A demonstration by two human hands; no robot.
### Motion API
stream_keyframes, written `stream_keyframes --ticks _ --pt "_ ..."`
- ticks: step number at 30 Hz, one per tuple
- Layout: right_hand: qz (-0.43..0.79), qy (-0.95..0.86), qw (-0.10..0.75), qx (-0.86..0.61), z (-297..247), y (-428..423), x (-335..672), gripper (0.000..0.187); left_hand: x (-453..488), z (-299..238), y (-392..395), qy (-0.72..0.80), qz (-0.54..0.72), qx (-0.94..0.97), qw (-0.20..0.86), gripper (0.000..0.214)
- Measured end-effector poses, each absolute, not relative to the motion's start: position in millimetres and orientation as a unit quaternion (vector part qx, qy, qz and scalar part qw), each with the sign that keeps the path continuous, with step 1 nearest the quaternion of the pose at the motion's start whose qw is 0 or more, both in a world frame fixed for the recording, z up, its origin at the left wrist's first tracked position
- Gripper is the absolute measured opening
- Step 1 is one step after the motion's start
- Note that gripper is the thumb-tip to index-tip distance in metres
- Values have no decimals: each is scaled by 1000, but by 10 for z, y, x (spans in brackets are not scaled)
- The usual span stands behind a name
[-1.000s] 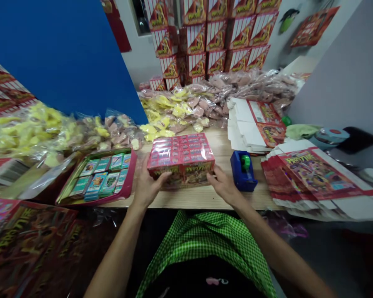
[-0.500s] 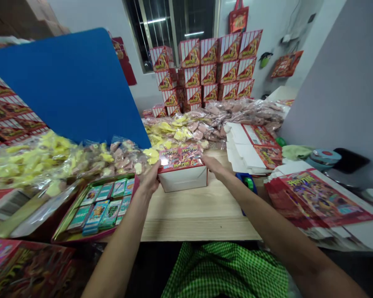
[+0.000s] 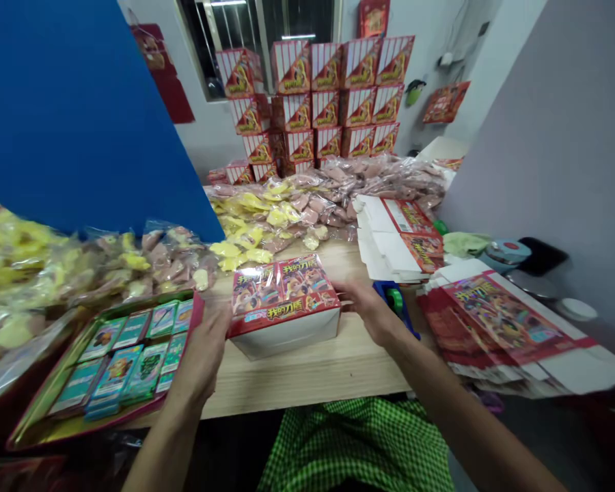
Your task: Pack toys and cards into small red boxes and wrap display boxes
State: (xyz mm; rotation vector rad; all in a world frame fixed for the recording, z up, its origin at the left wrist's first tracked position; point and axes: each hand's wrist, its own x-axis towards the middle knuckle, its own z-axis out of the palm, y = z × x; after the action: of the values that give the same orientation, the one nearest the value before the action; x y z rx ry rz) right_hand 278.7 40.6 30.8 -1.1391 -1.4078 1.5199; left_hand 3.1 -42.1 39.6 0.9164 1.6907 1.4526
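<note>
A red and white printed cardboard box point(image 3: 287, 335) sits near the middle of the wooden table, its colourful top with two picture panels facing up and its plain white side towards me. At its left end is my left hand point(image 3: 205, 352), blurred, with its fingertips at the box's edge and partly hidden. My right hand point(image 3: 372, 307) reaches to the opposite end, fingers bent against the red and white side. Between them the two hands hold the box. Just left of my left hand lies a gold-lined tray point(image 3: 33, 410) with several packs of teal cards point(image 3: 113, 372).
Bagged yellow and pinkish pieces point(image 3: 333, 184) pile along the back, before stacked red boxes point(image 3: 328, 106). At right are flat cartons point(image 3: 497, 314), more folded cartons point(image 3: 384, 239) and a blue tape dispenser point(image 3: 402, 314). A blue panel point(image 3: 72, 116) stands at left.
The box has come closer to me and turned slightly, showing more of its top. Both hands have moved nearer with it. My view has shifted to the right.
</note>
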Motion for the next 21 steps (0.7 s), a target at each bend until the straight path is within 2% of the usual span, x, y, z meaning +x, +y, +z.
stream_keyframes --ticks 3,7,10,14,17,21 --pt "446 -686 360 -449 465 359 2749 35 31 517 -493 695 506 398 320 45" --pt "324 -743 314 -495 536 315 2672 30 29 609 -578 695 494 413 320 60" --pt "296 -740 317 -514 493 263 2643 34 -8 577 -596 672 531 368 362 70" --pt "340 -713 350 -504 442 254 2654 36 -98 508 -524 628 565 356 399 60" --pt "367 -678 323 -549 478 327 2657 24 -159 516 -458 605 565 366 426 50" --pt "313 -690 277 -590 601 418 2607 5 -186 545 -451 612 527 412 422 54"
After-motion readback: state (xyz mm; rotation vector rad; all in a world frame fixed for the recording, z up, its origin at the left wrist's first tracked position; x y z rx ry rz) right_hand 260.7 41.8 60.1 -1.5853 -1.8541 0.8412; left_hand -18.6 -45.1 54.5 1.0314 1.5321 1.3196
